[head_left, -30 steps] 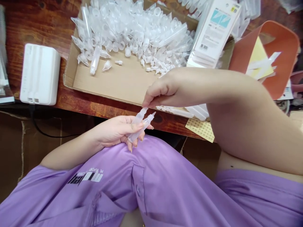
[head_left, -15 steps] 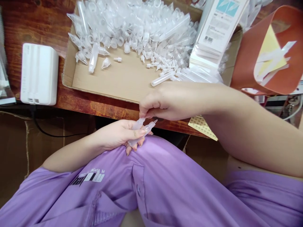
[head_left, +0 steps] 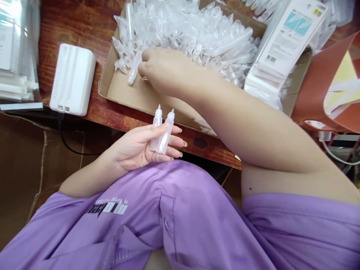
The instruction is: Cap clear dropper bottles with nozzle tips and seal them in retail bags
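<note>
Two small translucent dropper bottles [head_left: 165, 135] with pointed nozzle tips lie side by side in my left hand [head_left: 140, 144], pinned under the thumb against the fingers, tips pointing away from me. My right hand [head_left: 160, 67] reaches over the left part of a shallow cardboard box [head_left: 123, 88], fingers curled down at its floor. Its fingertips are mostly hidden, with a bit of something clear just below them. Beside those fingers lies a clear tube [head_left: 134, 69] without a tip. A heap of clear plastic tubes and caps [head_left: 174, 26] fills the box's far side.
A white power bank [head_left: 73, 78] with a black cable sits on the wooden table [head_left: 70, 22] at left, near packs of plastic sleeves [head_left: 17, 56]. Printed cards [head_left: 284, 48] stand in the box's right end. An orange-brown bin [head_left: 315, 86] holds paper strips at far right.
My right hand has left the bottles at my left hand and moved up and left into the box. Both bottles now show nozzle tips and point more upright. The view has shifted.
</note>
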`<state>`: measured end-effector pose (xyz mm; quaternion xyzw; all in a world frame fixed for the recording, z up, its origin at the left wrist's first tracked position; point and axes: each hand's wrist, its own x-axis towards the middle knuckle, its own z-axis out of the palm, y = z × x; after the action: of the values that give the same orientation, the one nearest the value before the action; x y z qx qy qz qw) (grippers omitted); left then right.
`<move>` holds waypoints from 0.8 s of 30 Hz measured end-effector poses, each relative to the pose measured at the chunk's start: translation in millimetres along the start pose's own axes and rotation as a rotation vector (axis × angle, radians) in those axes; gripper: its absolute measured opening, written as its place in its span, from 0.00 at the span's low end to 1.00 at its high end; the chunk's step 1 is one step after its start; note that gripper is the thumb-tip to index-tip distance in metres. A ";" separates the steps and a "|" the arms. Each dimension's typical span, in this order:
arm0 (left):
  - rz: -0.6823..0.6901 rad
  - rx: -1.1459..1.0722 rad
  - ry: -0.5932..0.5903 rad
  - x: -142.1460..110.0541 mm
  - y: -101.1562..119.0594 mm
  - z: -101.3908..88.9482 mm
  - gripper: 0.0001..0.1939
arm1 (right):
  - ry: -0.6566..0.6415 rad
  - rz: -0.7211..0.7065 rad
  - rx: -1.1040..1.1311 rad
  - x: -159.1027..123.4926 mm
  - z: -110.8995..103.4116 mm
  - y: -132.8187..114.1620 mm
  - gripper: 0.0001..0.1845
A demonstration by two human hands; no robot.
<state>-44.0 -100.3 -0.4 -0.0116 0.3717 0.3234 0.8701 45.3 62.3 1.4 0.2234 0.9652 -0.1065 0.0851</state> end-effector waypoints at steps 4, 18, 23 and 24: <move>0.010 0.001 0.014 -1.7 1.3 -2.3 0.13 | 0.016 0.094 0.109 -19.3 0.7 -5.5 0.18; -0.059 0.337 -0.126 18.3 -15.8 10.5 0.15 | 0.027 0.280 1.351 -158.3 6.4 4.5 0.14; -0.047 0.474 -0.129 20.6 -18.2 15.8 0.13 | 0.020 0.252 1.320 -171.5 5.3 0.4 0.09; -0.047 0.514 -0.126 20.4 -18.2 16.6 0.13 | 0.017 0.273 1.354 -172.8 8.0 -1.6 0.09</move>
<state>-12.4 -99.0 -5.7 0.2211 0.3863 0.1981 0.8733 198.6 -12.4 30.5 0.3477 0.6501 -0.6722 -0.0679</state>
